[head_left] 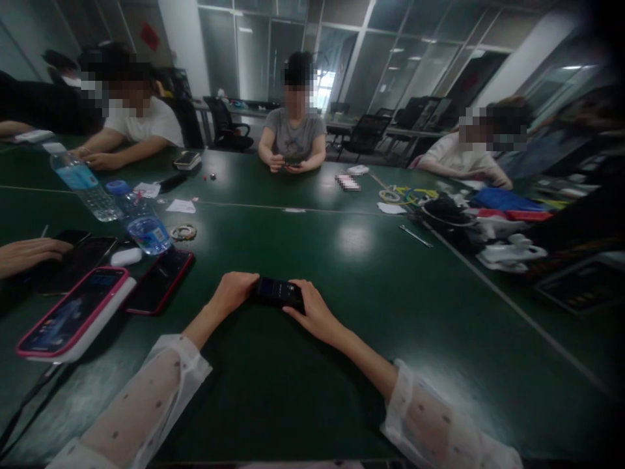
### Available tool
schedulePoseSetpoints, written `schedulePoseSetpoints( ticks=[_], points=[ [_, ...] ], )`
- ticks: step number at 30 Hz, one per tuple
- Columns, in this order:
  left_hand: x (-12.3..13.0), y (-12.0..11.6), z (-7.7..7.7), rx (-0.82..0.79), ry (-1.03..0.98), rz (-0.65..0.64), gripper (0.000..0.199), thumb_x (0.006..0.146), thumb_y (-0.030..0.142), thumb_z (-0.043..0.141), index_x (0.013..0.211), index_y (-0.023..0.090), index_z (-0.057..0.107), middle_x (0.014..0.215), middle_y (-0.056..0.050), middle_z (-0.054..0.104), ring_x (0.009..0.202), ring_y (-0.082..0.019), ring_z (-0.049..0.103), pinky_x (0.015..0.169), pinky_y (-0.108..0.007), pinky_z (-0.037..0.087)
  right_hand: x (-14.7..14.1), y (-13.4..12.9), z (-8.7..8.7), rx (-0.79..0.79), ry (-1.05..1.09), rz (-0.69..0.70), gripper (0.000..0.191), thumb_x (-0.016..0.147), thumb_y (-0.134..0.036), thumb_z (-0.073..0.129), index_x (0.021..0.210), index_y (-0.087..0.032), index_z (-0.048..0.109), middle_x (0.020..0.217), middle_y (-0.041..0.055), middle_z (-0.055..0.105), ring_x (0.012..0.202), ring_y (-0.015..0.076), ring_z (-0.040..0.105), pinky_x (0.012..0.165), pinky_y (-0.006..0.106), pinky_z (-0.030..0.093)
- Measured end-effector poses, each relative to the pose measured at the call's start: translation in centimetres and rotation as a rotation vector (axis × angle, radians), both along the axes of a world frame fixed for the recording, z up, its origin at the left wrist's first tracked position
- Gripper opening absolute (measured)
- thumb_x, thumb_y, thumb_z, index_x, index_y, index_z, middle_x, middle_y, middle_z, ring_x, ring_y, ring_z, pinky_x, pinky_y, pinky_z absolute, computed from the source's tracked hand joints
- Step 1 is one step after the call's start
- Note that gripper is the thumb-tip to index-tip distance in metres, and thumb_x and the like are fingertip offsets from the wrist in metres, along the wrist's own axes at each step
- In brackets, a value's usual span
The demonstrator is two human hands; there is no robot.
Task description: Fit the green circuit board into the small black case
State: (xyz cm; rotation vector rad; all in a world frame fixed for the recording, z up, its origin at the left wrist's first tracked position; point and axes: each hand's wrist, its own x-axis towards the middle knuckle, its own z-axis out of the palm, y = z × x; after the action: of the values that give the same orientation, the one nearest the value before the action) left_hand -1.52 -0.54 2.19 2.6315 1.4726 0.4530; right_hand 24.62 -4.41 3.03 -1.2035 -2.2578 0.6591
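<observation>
A small black device [278, 292] with a lit screen is held just over the dark green table [303, 365], in the middle of the view. My left hand [235, 291] grips its left end, the fingers mostly hidden behind it. Around the right end my right hand [312, 311] is closed, with the thumb at the lower edge and the fingers along the top. The screen faces up toward me.
Left of my arms are a pink-framed phone [73, 316] on a white block, a red-edged phone [161, 281], a white case [126, 256], bottles [144, 218] and another person's hand [36, 254]. A wrench [416, 236] and cables [405, 195] lie right. People sit opposite.
</observation>
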Motion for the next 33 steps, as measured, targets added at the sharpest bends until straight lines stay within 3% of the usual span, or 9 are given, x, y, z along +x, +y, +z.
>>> schedulePoseSetpoints(
  ticks=[33],
  points=[
    [0.22, 0.63, -0.16, -0.062, 0.001, -0.02, 0.016, 0.084, 0.007, 0.051, 0.082, 0.02, 0.06, 0.081, -0.003, 0.071, 0.076, -0.019, 0.067, 0.064, -0.026, 0.038, 0.26, 0.39, 0.05, -0.002, 0.016, 0.013, 0.052, 0.088, -0.034, 0.065, 0.132, -0.025, 0.038, 0.125, 0.0107, 0.055, 0.112, 0.0272, 0.055, 0.096, 0.05, 0.05]
  ],
)
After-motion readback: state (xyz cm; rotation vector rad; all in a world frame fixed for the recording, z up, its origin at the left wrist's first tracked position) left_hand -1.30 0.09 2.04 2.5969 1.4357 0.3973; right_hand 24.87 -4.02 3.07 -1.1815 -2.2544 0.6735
